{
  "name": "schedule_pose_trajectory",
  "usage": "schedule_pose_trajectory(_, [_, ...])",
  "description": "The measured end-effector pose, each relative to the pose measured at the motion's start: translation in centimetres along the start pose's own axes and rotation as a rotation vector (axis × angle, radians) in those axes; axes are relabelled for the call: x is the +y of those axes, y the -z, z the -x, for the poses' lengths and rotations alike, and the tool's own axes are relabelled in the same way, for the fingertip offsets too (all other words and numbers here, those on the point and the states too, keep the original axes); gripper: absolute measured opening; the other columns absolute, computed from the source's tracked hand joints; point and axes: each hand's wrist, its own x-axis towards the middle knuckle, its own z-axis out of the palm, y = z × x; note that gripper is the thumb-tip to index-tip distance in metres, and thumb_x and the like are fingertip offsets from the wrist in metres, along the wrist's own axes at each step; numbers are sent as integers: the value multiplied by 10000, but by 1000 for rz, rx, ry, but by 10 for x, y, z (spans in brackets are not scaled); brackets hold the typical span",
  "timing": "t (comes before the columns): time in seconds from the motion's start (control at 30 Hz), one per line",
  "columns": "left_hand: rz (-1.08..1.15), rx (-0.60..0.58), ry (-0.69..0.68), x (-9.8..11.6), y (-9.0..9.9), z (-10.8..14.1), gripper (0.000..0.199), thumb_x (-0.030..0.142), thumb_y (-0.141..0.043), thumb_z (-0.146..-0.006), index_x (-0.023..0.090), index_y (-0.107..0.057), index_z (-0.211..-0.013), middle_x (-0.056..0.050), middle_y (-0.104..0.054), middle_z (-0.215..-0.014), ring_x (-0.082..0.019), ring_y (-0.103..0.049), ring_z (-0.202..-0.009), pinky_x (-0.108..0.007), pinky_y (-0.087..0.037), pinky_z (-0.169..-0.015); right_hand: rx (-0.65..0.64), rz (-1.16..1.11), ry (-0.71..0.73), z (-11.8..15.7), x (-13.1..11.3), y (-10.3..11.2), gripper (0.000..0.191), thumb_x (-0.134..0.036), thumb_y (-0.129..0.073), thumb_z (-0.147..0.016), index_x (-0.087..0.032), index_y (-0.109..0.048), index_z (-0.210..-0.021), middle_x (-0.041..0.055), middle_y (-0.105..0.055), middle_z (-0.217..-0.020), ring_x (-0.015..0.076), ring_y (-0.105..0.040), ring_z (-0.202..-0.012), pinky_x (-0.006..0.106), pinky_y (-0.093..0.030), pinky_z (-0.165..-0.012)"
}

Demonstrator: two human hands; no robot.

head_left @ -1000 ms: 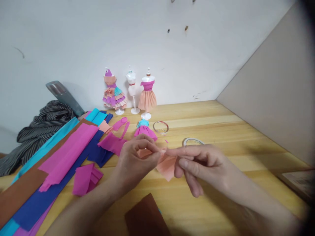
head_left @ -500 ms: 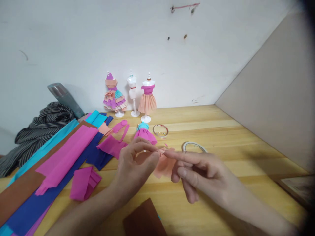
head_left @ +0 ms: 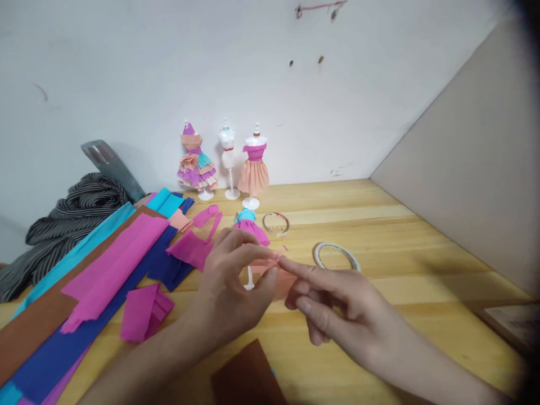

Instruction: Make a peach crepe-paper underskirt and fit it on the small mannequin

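A piece of peach crepe paper (head_left: 286,284), gathered along its top edge, hangs between my two hands above the table. My left hand (head_left: 232,284) grips the gathered edge at its fingertips, with the thumb bent just below. On the other side, my right hand (head_left: 337,304) stretches its index finger onto the same edge, its other fingers curled at the paper. Right behind my left hand stands a small dress form in a turquoise top and magenta skirt (head_left: 252,230), its white base partly hidden. A roll of white tape (head_left: 356,261) lies beyond my right hand.
Against the wall stand a ruffled paper dress on a form (head_left: 197,169), a bare white dress form (head_left: 228,160) and one with a peach skirt (head_left: 253,177). Crepe paper strips (head_left: 122,253), a striped cloth (head_left: 84,208) and a grey bottle (head_left: 112,169) occupy the left. Brown paper (head_left: 247,377) lies in front.
Both hands have shifted slightly, and the peach paper has turned so less of its face shows. My left thumb has dropped away from the index fingertip. The white base behind has come into view.
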Motion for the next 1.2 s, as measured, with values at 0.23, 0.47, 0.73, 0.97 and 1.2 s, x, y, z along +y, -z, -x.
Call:
schedule_pose_trajectory(0.23, [-55, -29, -6, 1, -2, 1, 196, 22, -599, -685, 153, -622, -829, -43, -646, -777, -184, -587, -771, -352, -486, -714, -5, 238, 157, 1, 1, -1, 492, -155, -432, -944, -304, -457, -1412, -15, -586, -809, 61, -537, -558, 199, -480, -554])
schedule_pose_trajectory(0.47, [-3, -96, 4, 6, 5, 2, 313, 56, -611, -667, 120, -624, -972, -59, -648, -836, -188, -589, -791, -353, -500, -707, 56, 316, 220, 1, 4, -2, 503, -127, -434, -929, -240, -430, -1419, -12, -628, -779, 79, -563, -571, 202, -483, -546])
schedule_pose_trajectory(0.73, [-219, -23, -110, 2, -3, 4, 127, 48, -649, -682, 136, -665, -772, -62, -631, -746, -214, -537, -757, -390, -460, -687, 46, 437, 275, 0, -2, -2, 551, -123, -438, -933, -295, -373, -1453, -7, -670, -882, 90, -606, -639, 242, -533, -692])
schedule_pose_trajectory(0.97, [-209, -13, -123, 0, -2, 2, 157, 9, -592, -718, 143, -637, -651, -34, -588, -635, -179, -523, -701, -340, -445, -655, -4, 316, 216, -1, 0, -3, 579, -125, -430, -929, -317, -367, -1472, 4, -657, -866, 58, -554, -514, 180, -484, -501])
schedule_pose_trajectory(1.2, [128, -99, 214, -4, 5, -7, 205, 49, -569, -719, 164, -617, -555, 0, -617, -624, -119, -558, -649, -259, -444, -632, -78, -205, 5, -7, 8, -1, 442, -291, -552, -919, -304, -539, -1361, 7, -634, -811, 53, -585, -465, 178, -481, -460])
